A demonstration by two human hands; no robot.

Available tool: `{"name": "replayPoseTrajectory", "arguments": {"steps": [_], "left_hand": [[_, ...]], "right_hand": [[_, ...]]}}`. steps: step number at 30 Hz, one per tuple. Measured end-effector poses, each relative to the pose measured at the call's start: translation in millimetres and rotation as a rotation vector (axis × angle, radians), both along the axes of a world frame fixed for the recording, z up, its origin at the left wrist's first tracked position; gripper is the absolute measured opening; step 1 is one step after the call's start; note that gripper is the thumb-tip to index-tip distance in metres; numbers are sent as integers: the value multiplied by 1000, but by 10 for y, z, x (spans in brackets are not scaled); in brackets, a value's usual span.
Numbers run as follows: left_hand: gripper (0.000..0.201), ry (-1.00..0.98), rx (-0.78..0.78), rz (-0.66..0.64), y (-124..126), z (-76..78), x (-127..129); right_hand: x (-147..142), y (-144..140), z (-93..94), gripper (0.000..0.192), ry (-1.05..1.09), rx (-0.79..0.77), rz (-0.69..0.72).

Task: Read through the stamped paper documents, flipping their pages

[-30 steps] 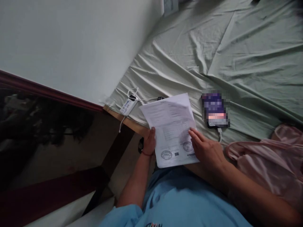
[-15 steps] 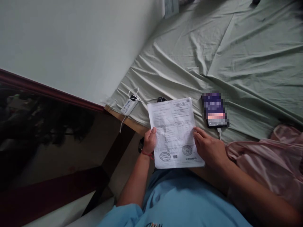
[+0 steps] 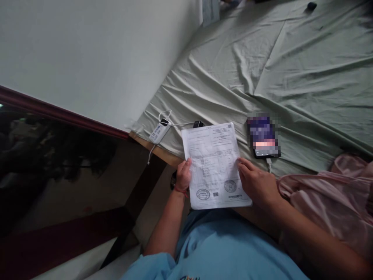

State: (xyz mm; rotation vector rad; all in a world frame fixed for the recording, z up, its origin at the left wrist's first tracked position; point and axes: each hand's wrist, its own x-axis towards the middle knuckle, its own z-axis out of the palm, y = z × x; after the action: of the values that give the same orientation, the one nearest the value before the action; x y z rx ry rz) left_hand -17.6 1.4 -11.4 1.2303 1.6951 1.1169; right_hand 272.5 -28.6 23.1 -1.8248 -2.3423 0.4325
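A printed paper document (image 3: 214, 167) with two round stamps and a barcode near its lower edge is held up in front of my body. My left hand (image 3: 183, 175) pinches its left edge, thumb on the front face. On the opposite edge, my right hand (image 3: 256, 182) grips the sheet between thumb and fingers, some of which are hidden behind it. Right of the document lies a phone (image 3: 264, 136) with a lit, blurred screen and a white cable plugged into its lower end.
A white power strip (image 3: 159, 133) with cords rests at the corner of the bed's wooden edge (image 3: 169, 154). A small black object (image 3: 198, 124) sits behind the paper. Pink fabric (image 3: 329, 198) is bunched at right on the wrinkled green sheet (image 3: 291, 77). A white wall (image 3: 101, 58) rises at left.
The view has shifted very slightly. Both hands keep their hold on the document, which stays in nearly the same place.
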Motion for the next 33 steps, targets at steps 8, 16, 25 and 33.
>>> {"name": "replayPoseTrajectory", "arguments": {"steps": [8,16,25,33], "left_hand": [[56,-20,-29,5,-10,16,42],[56,-34,-20,19,-3,-53,21],[56,-28,-21,19,-4,-16,42],[55,-29,-23,22,1,-32,31]], "right_hand": [[6,15,14,34,7,-16,1],[16,10,46,35,16,-30,-4],[12,10,30,35,21,-20,1],[11,5,19,34,16,-2,3]]}}
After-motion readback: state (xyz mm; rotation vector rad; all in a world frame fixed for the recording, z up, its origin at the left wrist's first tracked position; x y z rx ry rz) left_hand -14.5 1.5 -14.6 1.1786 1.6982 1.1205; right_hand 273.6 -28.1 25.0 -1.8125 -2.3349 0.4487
